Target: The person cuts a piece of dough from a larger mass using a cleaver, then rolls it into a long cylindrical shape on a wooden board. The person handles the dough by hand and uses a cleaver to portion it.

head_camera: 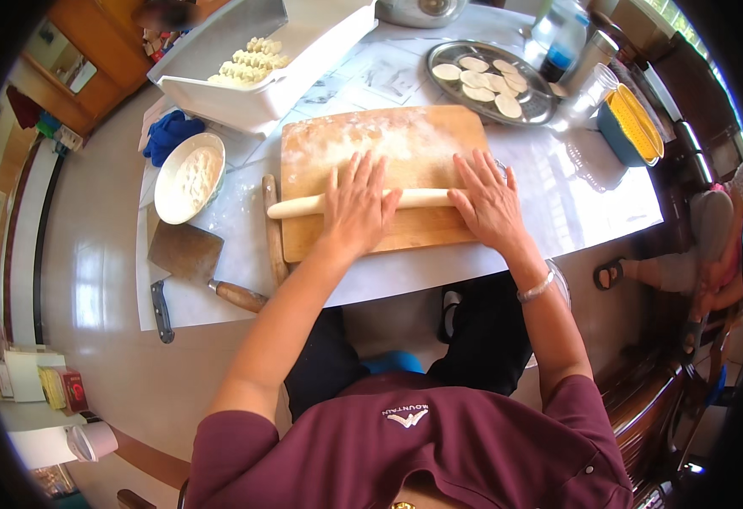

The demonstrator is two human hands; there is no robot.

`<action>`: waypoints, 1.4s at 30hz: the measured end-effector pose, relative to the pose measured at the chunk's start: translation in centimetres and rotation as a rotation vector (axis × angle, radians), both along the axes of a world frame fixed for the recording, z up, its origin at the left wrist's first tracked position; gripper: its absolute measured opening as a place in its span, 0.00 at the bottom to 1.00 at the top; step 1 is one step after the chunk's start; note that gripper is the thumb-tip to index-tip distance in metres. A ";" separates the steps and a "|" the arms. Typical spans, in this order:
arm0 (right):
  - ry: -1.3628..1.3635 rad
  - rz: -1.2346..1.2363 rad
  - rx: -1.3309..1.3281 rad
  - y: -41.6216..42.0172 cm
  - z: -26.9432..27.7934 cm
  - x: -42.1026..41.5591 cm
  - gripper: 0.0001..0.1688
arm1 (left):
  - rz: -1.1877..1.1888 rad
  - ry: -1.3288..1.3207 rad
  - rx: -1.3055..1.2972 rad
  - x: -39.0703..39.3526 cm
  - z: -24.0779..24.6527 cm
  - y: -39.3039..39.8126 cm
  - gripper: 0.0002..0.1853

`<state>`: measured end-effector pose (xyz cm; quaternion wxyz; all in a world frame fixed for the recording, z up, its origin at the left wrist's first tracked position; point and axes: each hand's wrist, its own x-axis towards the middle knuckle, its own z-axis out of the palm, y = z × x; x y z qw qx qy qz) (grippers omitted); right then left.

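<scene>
A long rope of dough (301, 207) lies across a floured wooden board (371, 238). My left hand (360, 203) rests flat on its left half, fingers apart and pointing away from me. Over the rope's right end lies my right hand (487, 200), also flat with spread fingers. Neither hand grips the dough. Beside the board's left edge is a wooden rolling pin (272, 235). Further left are a cleaver (187, 251) and a bowl of flour (190, 178). Flat dough rounds (476, 79) lie on a round metal tray (540, 114) behind the board.
A white bin (218, 105) holding shaped dough pieces stands at the back left, near a blue cloth (171, 135). A black-handled knife (162, 312) overhangs the table's left front corner. Bottles and a blue container with a yellow basket (638, 124) stand right. Another person (696, 267) sits at far right.
</scene>
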<state>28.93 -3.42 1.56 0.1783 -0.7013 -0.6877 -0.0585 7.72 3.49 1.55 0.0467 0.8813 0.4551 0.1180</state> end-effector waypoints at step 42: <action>0.026 0.093 0.048 10.0 -0.3 3.8 0.37 | 0.138 0.018 0.009 -1.2 1.2 9.0 0.31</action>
